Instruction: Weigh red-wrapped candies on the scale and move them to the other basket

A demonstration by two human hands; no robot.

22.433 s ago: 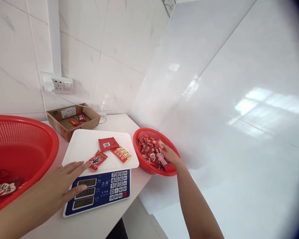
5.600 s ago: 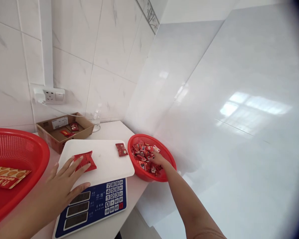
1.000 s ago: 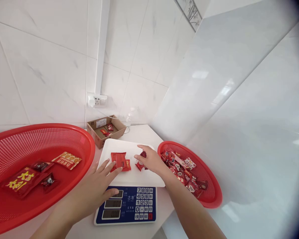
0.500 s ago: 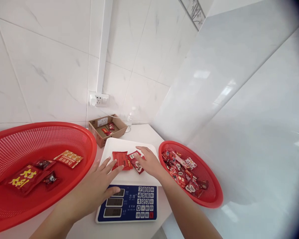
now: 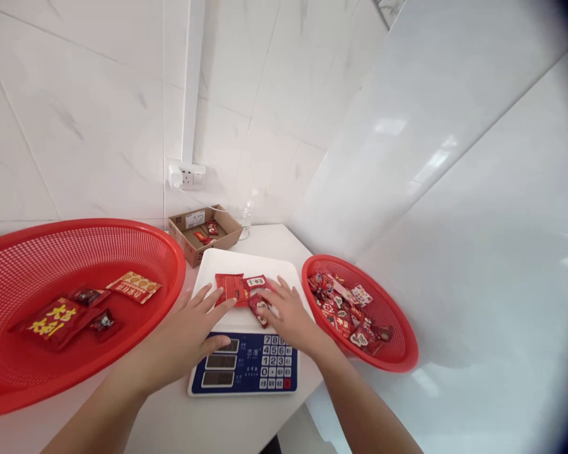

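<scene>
I see the left hand (image 5: 184,337) with its fingers spread, tips at a plain red packet (image 5: 228,287) on the white pan (image 5: 250,261) of a scale (image 5: 246,366). The right hand (image 5: 293,320) is splayed too, over smaller red packets (image 5: 258,309); I can't tell whether anything lies under its blurred fingertips. The left thumb overlaps the top display, and I can't read the digits. Both forearms leave my view below.

The scale stands on a white table (image 5: 208,422); behind are a marbled tile wall (image 5: 99,126), a socket (image 5: 188,176) and a clear bottle (image 5: 247,211), faint to me. The large basket (image 5: 182,271) at left, cut off by the edge, holds a few packets. The right basket (image 5: 409,353) holds heaped packets (image 5: 345,315). A cardboard box (image 5: 196,255) contains a few more.
</scene>
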